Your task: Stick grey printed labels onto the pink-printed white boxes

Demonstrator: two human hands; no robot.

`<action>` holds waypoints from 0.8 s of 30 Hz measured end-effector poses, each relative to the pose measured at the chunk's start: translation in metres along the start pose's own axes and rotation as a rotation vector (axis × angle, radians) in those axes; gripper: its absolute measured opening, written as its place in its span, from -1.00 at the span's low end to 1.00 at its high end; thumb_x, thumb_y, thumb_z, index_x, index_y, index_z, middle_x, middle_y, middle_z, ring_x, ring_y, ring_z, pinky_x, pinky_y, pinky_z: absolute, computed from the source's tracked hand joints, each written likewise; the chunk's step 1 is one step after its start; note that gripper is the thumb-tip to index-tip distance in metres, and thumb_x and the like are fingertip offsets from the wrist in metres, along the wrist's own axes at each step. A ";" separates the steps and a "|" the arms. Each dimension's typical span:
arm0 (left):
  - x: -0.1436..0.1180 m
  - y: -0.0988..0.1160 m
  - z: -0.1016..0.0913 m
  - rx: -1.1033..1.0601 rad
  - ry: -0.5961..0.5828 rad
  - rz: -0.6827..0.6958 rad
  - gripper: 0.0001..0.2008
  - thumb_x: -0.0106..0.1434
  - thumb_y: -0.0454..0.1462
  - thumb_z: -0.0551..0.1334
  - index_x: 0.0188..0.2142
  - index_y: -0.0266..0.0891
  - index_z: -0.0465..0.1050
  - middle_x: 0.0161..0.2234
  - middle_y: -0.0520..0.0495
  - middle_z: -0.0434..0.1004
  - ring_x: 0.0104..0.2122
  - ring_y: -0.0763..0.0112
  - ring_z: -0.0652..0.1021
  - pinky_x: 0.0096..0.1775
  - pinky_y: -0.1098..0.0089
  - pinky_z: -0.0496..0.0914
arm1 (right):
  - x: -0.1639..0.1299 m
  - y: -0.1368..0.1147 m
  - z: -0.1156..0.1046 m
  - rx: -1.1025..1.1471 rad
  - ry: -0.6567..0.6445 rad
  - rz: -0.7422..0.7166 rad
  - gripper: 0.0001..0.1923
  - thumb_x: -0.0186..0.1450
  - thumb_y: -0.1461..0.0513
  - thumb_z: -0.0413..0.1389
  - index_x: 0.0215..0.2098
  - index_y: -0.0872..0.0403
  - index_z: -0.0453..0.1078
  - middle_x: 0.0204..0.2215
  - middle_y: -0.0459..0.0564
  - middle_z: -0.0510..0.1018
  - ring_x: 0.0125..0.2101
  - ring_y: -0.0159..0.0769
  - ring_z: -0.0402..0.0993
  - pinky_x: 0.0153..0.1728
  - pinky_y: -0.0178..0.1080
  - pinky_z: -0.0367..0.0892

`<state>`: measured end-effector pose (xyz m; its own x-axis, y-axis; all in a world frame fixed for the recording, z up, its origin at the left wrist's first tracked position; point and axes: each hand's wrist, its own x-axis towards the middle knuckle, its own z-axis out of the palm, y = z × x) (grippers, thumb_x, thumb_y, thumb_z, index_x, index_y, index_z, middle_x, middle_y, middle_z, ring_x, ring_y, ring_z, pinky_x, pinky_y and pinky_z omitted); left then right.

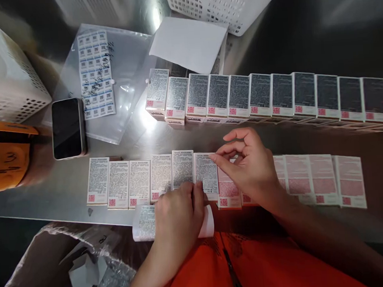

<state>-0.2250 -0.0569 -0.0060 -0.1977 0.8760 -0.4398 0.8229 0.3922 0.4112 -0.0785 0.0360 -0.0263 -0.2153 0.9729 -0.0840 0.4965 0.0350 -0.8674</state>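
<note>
Left hand (180, 214): fingers curled, palm down at the near edge of the tabletop (50, 192). It holds a curled white label strip (144, 223) whose ends stick out to either side beneath it; its fingertips press the near edge of a small printed box (182, 168) in the front row (131, 180). That row's boxes lie flat, side by side, long axis running away from the person, red code squares toward the near edge.

Right hand (248, 168): partly closed, thumb and forefinger pinched together at the top right corner of the next box (205, 171); I cannot tell what, if anything, is held between them. Pink-faced boxes (325, 178) continue the row rightward, same orientation.

Back row (273, 96): darker boxes standing in a long line, red marks low on their faces.

Containers, left to right: a white perforated basket (6, 82) at far left, contents not visible; a clear plastic bag (128, 78) lying flat over a sheet of code stickers (95, 73); a second white basket (227, 3) at the top, with a white sheet (189, 43) in front. A cardboard carton (39, 268) below the tabletop edge holds small white pieces and plastic film. A black phone (67, 128) and an orange tape roll (4, 161) lie at the left.
</note>
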 end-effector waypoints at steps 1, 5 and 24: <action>0.000 0.000 0.001 -0.008 0.000 -0.001 -0.55 0.40 -0.10 -0.02 -0.56 -0.18 0.35 -0.60 -0.14 0.53 -0.59 0.21 0.50 -0.51 0.32 -0.03 | 0.000 0.000 0.000 0.003 0.001 -0.002 -0.65 0.20 0.22 0.26 -0.13 -0.03 0.24 -0.45 -0.20 0.60 -0.54 -0.35 0.50 -0.45 -0.26 0.37; 0.001 0.000 0.000 -0.043 -0.017 -0.027 -0.57 0.39 -0.10 -0.01 -0.55 -0.18 0.36 -0.58 -0.14 0.55 -0.56 0.21 0.51 -0.49 0.33 0.01 | -0.001 0.001 0.001 0.016 -0.003 0.005 -0.65 0.21 0.22 0.26 -0.13 -0.04 0.23 -0.44 -0.20 0.60 -0.53 -0.34 0.51 -0.45 -0.26 0.38; 0.005 0.004 -0.007 -0.032 -0.109 -0.103 -0.60 0.38 -0.14 0.02 -0.56 -0.19 0.31 -0.57 -0.09 0.52 -0.54 0.25 0.47 -0.43 0.31 0.04 | -0.001 -0.003 0.003 0.015 0.010 0.001 -0.65 0.20 0.26 0.27 -0.15 -0.03 0.21 -0.45 -0.22 0.60 -0.52 -0.35 0.50 -0.42 -0.26 0.39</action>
<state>-0.2265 -0.0485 -0.0008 -0.2192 0.7958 -0.5645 0.7836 0.4883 0.3840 -0.0823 0.0339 -0.0254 -0.2070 0.9751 -0.0799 0.4836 0.0310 -0.8747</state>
